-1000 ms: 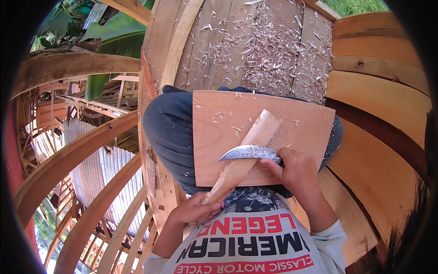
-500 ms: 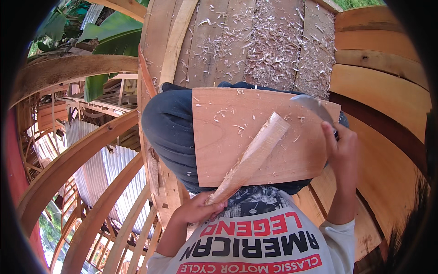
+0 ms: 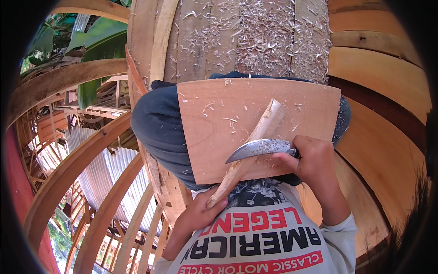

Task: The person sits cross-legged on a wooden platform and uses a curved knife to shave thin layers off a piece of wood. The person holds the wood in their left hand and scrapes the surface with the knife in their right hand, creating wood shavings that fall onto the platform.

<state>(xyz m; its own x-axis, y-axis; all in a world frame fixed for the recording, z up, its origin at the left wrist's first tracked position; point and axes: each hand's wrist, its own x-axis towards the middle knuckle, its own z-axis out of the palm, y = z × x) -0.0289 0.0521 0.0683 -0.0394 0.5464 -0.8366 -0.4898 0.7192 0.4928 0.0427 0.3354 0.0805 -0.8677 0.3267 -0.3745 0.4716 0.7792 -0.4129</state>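
Across my lap lies a flat wooden board (image 3: 214, 137) with a few curled shavings on it. My left hand (image 3: 200, 211) is closed round the near end of a pale, roughly whittled wooden stick (image 3: 265, 122), which slants up to the right over the board. In my right hand (image 3: 315, 157) is a knife (image 3: 262, 148) with a broad, curved, stained blade; most of its dark handle is hidden in the fist. The blade points left and crosses over the middle of the stick. Whether its edge touches the wood I cannot tell.
Beyond my knees, the plank floor (image 3: 194, 50) is strewn with wood shavings (image 3: 264, 41). Curved wooden boards (image 3: 374, 73) rise on the right. On the left are wooden beams (image 3: 77, 171), corrugated metal sheets (image 3: 98, 178) lower down, and a large green leaf (image 3: 102, 41).
My right hand has brought the knife from the board's far right corner down and left, over the stick. The stick has turned slightly in my left hand. The view has shifted a little.
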